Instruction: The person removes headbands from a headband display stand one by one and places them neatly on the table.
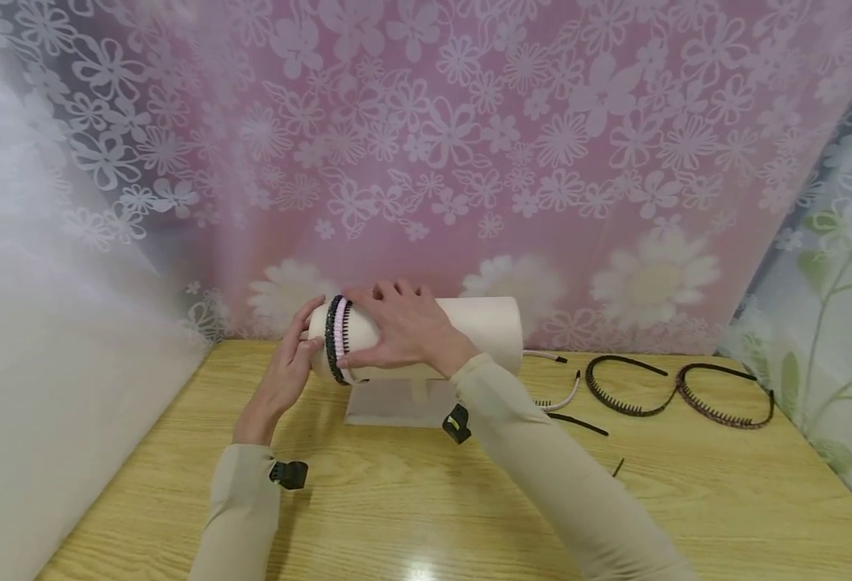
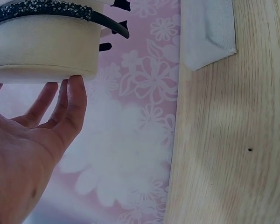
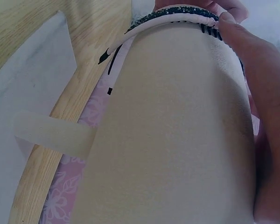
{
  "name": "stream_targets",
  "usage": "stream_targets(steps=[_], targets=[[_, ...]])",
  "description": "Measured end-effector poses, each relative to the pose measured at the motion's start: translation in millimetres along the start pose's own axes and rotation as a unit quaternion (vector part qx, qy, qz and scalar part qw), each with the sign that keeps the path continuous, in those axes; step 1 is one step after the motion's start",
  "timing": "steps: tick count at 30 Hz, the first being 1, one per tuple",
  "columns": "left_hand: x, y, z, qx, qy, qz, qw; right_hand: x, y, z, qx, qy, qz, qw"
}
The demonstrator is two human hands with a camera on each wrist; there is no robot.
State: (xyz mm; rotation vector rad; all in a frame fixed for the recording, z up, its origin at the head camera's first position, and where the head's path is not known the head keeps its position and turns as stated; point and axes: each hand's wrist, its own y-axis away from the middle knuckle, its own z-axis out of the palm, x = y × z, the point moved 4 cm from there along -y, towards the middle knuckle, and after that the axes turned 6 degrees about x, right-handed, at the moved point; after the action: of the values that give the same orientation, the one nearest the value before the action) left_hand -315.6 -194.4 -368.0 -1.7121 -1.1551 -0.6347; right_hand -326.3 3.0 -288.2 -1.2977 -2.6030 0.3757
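Note:
A cream cylindrical headband stand (image 1: 487, 327) lies horizontally above its pale base (image 1: 378, 403). Around its left end sits a black glittery headband (image 2: 46, 8), and right beside it a pale pink headband (image 3: 172, 19) with black comb teeth. My left hand (image 1: 291, 367) holds the stand's left end, its fingertips at the rim in the left wrist view. Spread across the top of the cylinder, my right hand (image 1: 404, 327) holds the pink headband, its thumb (image 3: 256, 60) pressing on the band close to the black one.
On the wooden table (image 1: 368, 500), two dark toothed headbands (image 1: 629, 410) (image 1: 724, 418) lie at the right. A white headband (image 1: 570, 395) and a black band end (image 1: 578, 421) show partly behind my right sleeve. A pink flowered curtain (image 1: 426, 161) hangs behind the table.

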Motion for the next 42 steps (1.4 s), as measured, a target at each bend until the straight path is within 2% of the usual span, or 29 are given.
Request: stream_targets(steps=[6,25,30,42], targets=[[-1.5,-0.1,-0.2,-0.001,-0.005,-0.015,0.9999,-2.5,-0.3,-1.0,0.007,0.002,0.001,1.0],[0.3,0.6,1.9,0.008,0.009,-0.001,0.9999,-4.5,3.6,-1.6,0.026,0.017,0.007,0.999],[-1.3,0.2,1.8,0.005,0.008,-0.003,0.9999,-3.8,4.1,-2.2,0.02,0.018,0.009,1.0],[-0.9,0.5,1.2,0.016,0.0,0.001,0.9999,-1.3,4.2,-7.8,-0.006,-0.02,0.021,1.0]])
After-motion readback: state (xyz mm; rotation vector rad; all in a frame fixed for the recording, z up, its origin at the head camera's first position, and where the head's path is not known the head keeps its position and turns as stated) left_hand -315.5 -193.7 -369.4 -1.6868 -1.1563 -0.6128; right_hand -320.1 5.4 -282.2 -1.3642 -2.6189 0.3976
